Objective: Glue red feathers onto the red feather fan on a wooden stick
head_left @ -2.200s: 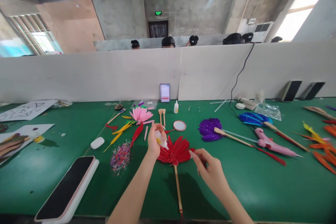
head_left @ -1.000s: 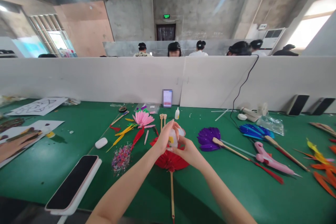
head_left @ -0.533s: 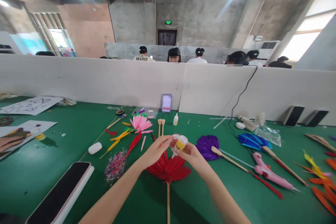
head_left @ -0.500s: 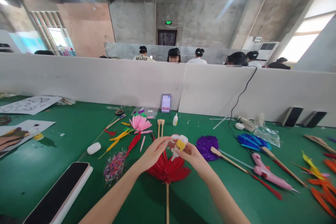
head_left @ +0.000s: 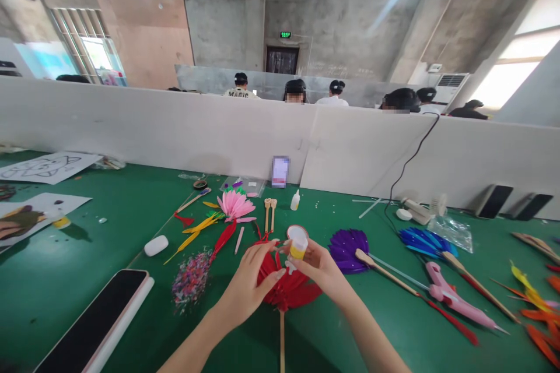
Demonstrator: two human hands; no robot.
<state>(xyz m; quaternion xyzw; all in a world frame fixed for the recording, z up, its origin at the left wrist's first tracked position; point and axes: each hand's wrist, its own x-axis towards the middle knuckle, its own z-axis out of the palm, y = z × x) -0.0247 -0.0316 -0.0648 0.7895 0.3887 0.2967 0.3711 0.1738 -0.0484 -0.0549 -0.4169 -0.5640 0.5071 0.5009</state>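
My right hand [head_left: 317, 262] grips a small glue bottle [head_left: 298, 246], nozzle down, above a red feather fan [head_left: 291, 291]; my left hand [head_left: 255, 273], fingers curved apart, hovers over the fan's left side. Beyond lies a round mirror [head_left: 297, 232]; a purple fan [head_left: 349, 250] rests rightward on the green surface [head_left: 359, 315].

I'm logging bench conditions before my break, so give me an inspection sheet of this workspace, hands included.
Surface: green tabletop, small scraps and white dots scattered on it.
Job's things: red feather fan lying flat; yellow-labelled bottle held nozzle down above it.
Clutter: colourful flecks, crumpled clear plastic, pink glue gun.
Hands: right hand grips the bottle; left hand beside it, open.
Cables: black cord drops over the partition onto the tabletop.
Surroundings: several people beyond the partition.
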